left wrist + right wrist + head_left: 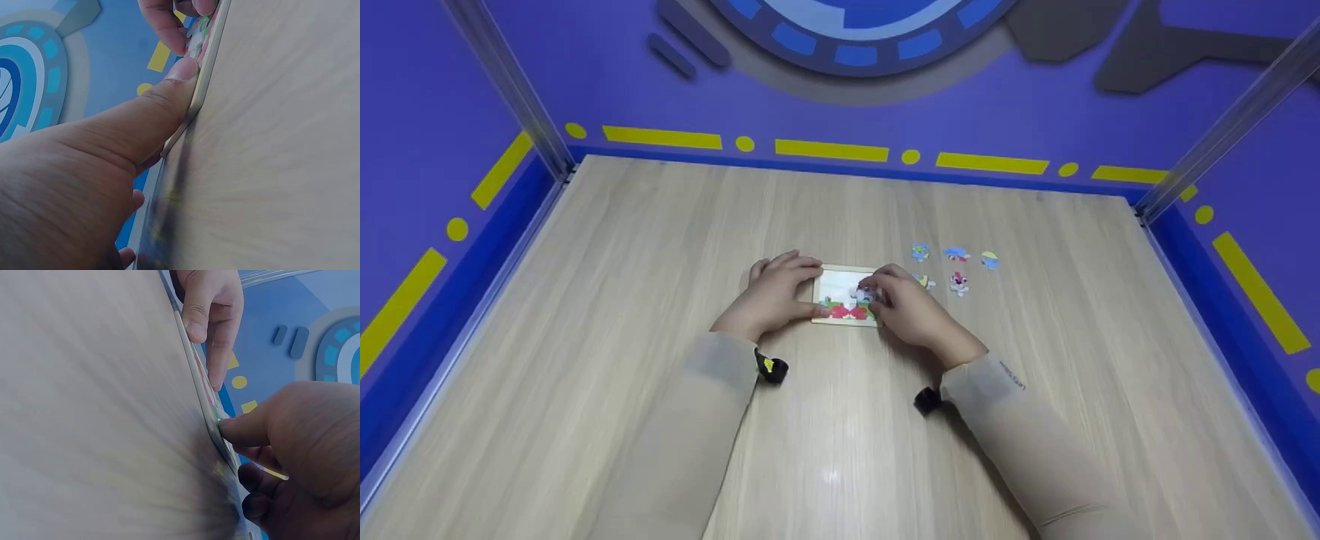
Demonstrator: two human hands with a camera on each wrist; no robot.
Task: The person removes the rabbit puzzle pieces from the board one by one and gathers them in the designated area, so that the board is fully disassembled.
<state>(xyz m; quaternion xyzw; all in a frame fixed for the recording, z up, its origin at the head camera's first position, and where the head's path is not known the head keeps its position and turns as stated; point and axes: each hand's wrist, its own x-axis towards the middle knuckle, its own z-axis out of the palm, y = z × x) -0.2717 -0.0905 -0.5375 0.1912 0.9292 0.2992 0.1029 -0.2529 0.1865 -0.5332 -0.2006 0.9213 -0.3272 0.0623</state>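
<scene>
A small puzzle frame point(846, 323) with a pale wooden rim lies on the table. Red and green pieces fill its lower row, and the upper left of its board is white. My left hand point(774, 295) holds the frame's left side, thumb at the lower left corner and fingers by the upper left. Over the frame's right side, my right hand point(913, 309) pinches a puzzle piece point(861, 294), which its fingers partly hide. The left wrist view shows the left thumb point(183, 70) on the rim. In the right wrist view, the right thumb point(244, 430) is at the frame's edge.
Several loose puzzle pieces lie right of the frame, among them a blue-and-red one point(956, 254), a blue-and-yellow one point(990, 259) and a red one point(958, 283). Another piece point(926, 282) is partly behind the right hand. Purple walls point(840, 112) enclose the wooden table point(825, 435).
</scene>
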